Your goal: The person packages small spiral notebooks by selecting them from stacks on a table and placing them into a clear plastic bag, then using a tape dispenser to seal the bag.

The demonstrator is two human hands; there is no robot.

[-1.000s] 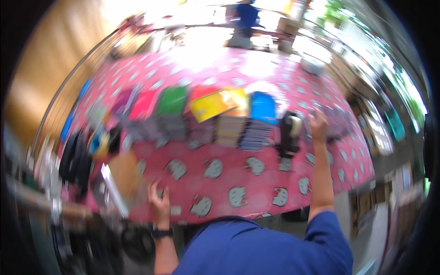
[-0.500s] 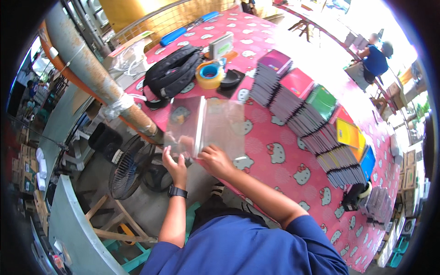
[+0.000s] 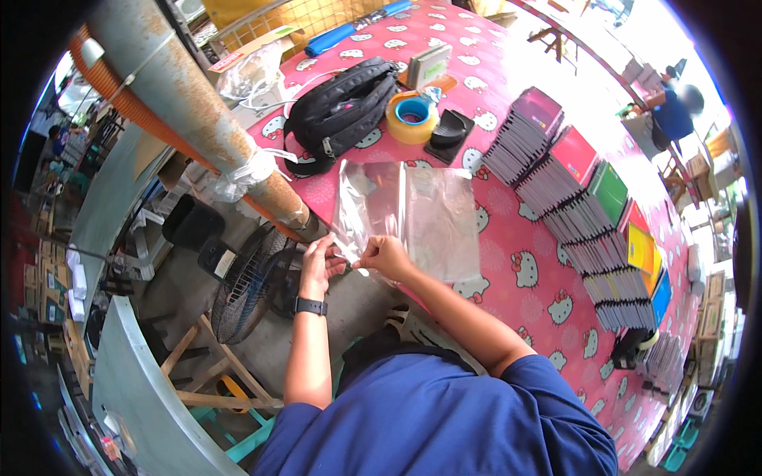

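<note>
Head view: a table (image 3: 508,238) with a pink, cat-printed cover fills the middle, its near edge running diagonally past the person. Beside its left side, a rusty pole (image 3: 198,111) leans across the picture, and a black fan (image 3: 246,285) stands near the pole's lower end. 6 stacks of spiral notebooks (image 3: 587,226) form a row on the table's right half, well apart from the hands. A black backpack (image 3: 341,111) lies beyond the clear plastic film (image 3: 436,214), which rests at the table's near left edge as 2 flat panels with a pale seam between them.

The right hand (image 3: 387,258) pinches the film's near edge, thumb and fingertips pressed together. The left hand (image 3: 319,266), with a dark watch (image 3: 311,306) at its wrist, meets the near left corner; whether its fingers grip or merely touch there, I cannot tell. A tape roll (image 3: 413,131) sits beyond the film.

The handling looks to be at an early point: an edge is taken up, while the panels lie mostly flat on the table. Parting the layers appears undone, and no notebook lies on the film.
</note>
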